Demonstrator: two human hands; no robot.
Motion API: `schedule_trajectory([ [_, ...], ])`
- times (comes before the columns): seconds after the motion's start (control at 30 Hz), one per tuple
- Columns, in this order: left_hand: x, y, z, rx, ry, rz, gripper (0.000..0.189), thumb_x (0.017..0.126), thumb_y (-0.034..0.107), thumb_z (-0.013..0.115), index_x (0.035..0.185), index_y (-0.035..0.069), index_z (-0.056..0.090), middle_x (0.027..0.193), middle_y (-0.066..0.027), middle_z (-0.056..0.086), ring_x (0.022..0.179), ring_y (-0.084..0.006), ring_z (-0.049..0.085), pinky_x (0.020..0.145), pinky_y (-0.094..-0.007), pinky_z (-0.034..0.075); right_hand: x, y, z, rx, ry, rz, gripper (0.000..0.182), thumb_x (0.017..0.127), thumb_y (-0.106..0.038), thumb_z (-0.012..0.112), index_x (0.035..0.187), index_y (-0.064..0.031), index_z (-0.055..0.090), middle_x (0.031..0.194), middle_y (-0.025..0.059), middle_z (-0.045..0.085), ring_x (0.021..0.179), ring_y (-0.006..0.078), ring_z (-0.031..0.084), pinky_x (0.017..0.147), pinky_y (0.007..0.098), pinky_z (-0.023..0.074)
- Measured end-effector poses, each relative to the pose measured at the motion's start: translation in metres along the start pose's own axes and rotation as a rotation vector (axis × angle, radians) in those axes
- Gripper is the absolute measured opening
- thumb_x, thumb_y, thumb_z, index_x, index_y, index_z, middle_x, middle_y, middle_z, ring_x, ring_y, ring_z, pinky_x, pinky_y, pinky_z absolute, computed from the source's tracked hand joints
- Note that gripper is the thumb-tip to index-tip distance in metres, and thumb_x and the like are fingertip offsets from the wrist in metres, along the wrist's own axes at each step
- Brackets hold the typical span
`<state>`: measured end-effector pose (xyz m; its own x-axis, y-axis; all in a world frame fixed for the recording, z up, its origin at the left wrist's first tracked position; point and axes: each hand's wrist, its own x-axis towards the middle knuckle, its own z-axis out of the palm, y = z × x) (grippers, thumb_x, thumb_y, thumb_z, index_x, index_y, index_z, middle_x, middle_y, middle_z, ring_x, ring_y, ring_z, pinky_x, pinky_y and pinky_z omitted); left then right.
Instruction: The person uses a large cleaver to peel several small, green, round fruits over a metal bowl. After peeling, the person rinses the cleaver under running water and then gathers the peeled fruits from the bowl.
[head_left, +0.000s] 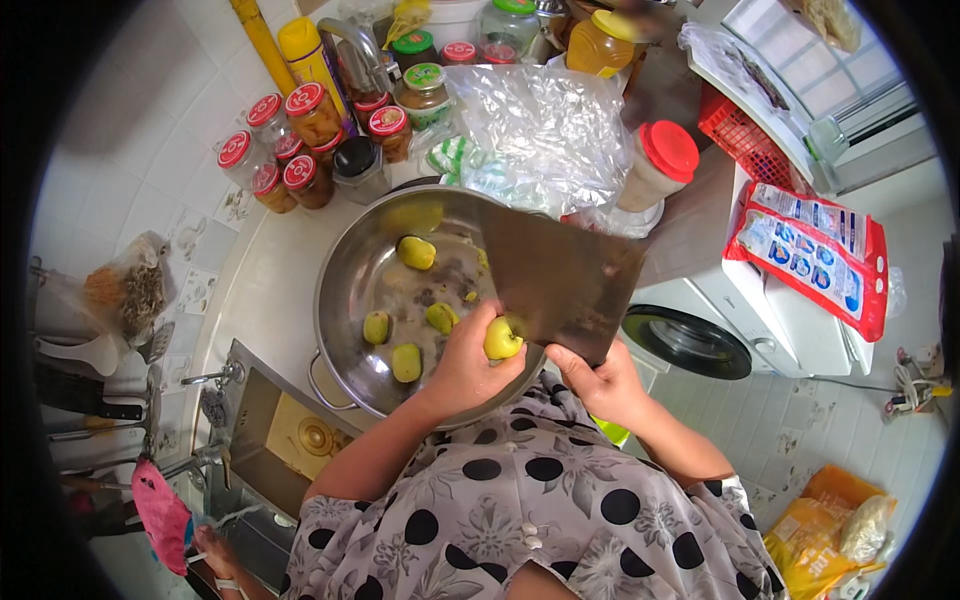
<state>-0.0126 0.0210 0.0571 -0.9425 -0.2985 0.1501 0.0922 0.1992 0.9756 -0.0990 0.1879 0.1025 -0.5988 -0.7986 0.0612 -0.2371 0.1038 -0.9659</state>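
Observation:
My left hand (469, 371) holds a yellow-green apple (502, 339) over the near right part of a wide steel pan (321, 300). A broad cleaver (566, 277) is gripped in my right hand (604, 379), its blade slanting over the pan's right rim. The blade's lower left corner is at the apple; whether it touches cannot be told. Several pieces of yellow-green fruit lie in the pan, among them one at the far side (416, 253) and one near the front (406, 363). Small scraps lie between them, with a little liquid.
Jars with red lids (300, 172), a crumpled clear plastic bag (547, 135) and a red-lidded tub (660, 165) stand behind the pan. A steel sink (277, 442) is at the left, where another person's hand (217, 551) shows. A washing machine (705, 322) stands right.

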Motion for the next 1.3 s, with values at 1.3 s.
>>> schedule_trajectory([
  [1.3, 0.005, -0.019, 0.0, 0.05, 0.116, 0.132, 0.037, 0.073, -0.002, 0.069, 0.105, 0.005, 0.049, 0.099, -0.011, 0.052, 0.091, -0.0215, 0.054, 0.082, -0.0307, 0.042, 0.015, 0.009, 0.005, 0.861, 0.19, 0.406, 0.022, 0.098, -0.014, 0.051, 0.078, -0.0087, 0.043, 0.053, -0.0034, 0.031, 0.043, 0.0078, 0.03, 0.04, 0.0245, 0.0268],
])
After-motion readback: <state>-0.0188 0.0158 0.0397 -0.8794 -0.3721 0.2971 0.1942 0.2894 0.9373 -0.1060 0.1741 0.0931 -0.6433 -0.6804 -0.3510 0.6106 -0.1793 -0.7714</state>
